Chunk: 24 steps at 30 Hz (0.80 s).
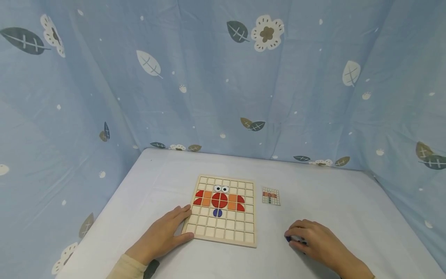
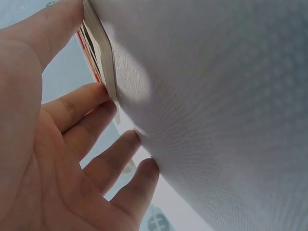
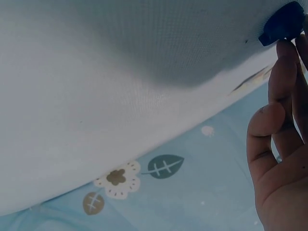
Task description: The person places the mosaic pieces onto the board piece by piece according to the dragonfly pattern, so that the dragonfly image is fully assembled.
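A wooden grid board (image 1: 223, 234) lies on the table with colored tiles in its cells. They form two eye tiles (image 1: 221, 189), a red circle (image 1: 219, 200), orange squares, red quarter-round tiles at both sides and a small blue circle (image 1: 217, 212). My left hand (image 1: 163, 234) rests at the board's left front corner, fingers extended along the edge, thumb at the front rim. To the right of the board, my right hand (image 1: 317, 242) bends its fingers and thumb around dark blue tiles. One blue tile (image 3: 284, 23) with a rounded edge shows at the fingertips, close to the cloth.
A small pattern card (image 1: 271, 196) with a matching grid picture lies right of the board. White cloth (image 1: 167, 170) covers the table. Blue patterned curtains (image 1: 202, 77) hang behind and at both sides.
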Each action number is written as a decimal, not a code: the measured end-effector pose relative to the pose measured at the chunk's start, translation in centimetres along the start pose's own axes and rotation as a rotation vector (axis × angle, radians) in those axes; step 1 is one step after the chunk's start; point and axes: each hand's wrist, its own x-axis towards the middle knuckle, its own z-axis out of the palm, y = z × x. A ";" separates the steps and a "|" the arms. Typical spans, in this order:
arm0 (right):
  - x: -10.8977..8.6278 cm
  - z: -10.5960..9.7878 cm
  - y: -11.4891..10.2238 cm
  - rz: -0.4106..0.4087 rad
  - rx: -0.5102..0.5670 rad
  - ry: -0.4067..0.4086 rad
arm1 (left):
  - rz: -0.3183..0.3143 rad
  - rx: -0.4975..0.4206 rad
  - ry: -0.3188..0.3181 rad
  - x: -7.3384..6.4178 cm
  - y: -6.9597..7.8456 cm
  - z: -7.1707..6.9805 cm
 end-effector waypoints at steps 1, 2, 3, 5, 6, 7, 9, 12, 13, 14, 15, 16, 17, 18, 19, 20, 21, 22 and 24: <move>0.0 0.0 0.0 0.000 -0.002 0.002 | -0.001 0.001 0.000 0.0 0.0 0.0; 0.0 0.1 0.0 -0.001 -0.002 0.002 | 0.000 0.001 -0.001 0.0 0.0 0.1; 0.0 0.1 0.0 -0.001 -0.004 0.005 | -0.001 0.000 -0.002 0.0 -0.1 0.1; 0.0 0.2 0.0 -0.005 -0.008 0.008 | -0.002 -0.001 -0.003 0.0 -0.1 0.1; 0.0 0.2 0.0 -0.008 -0.009 0.009 | -0.002 0.000 -0.004 0.0 -0.1 0.1; 0.0 0.2 -0.1 -0.010 -0.009 0.012 | -0.002 0.001 -0.005 0.0 -0.1 0.2; 0.0 0.2 -0.1 -0.016 -0.008 0.020 | -0.001 -0.001 -0.007 0.0 -0.2 0.2; 0.0 0.2 -0.1 -0.020 -0.003 0.020 | 0.000 0.001 -0.008 0.1 -0.2 0.1; 0.1 0.1 -0.1 -0.018 -0.004 0.018 | 0.001 0.002 -0.008 0.1 -0.2 0.1; 0.1 0.1 -0.1 -0.017 -0.004 0.013 | 0.001 0.001 -0.008 0.0 -0.2 0.1; 0.1 0.1 -0.1 -0.014 -0.002 0.010 | 0.001 0.000 -0.007 0.0 -0.2 0.1; 0.1 0.1 -0.2 -0.007 -0.005 0.011 | 0.002 0.000 -0.006 0.0 -0.2 0.1; 0.1 0.2 -0.2 0.000 -0.011 0.017 | 0.004 0.000 -0.005 0.0 -0.2 0.1; 0.1 0.2 -0.3 0.002 -0.015 0.026 | 0.006 -0.002 -0.003 0.0 -0.2 0.1; 0.1 0.2 -0.3 0.002 -0.020 0.039 | 0.006 -0.001 -0.003 0.0 -0.2 0.1; 0.1 0.3 -0.4 -0.004 -0.028 0.064 | 0.006 -0.001 -0.002 0.0 -0.1 0.0; 0.2 0.4 -0.5 -0.012 -0.036 0.095 | 0.006 0.000 -0.002 0.0 -0.1 0.0; 0.2 0.5 -0.6 -0.025 -0.047 0.129 | 0.005 0.000 -0.003 0.0 -0.1 0.0; 0.4 0.6 -0.7 -0.068 -0.061 0.204 | 0.000 0.000 -0.004 0.0 -0.1 0.0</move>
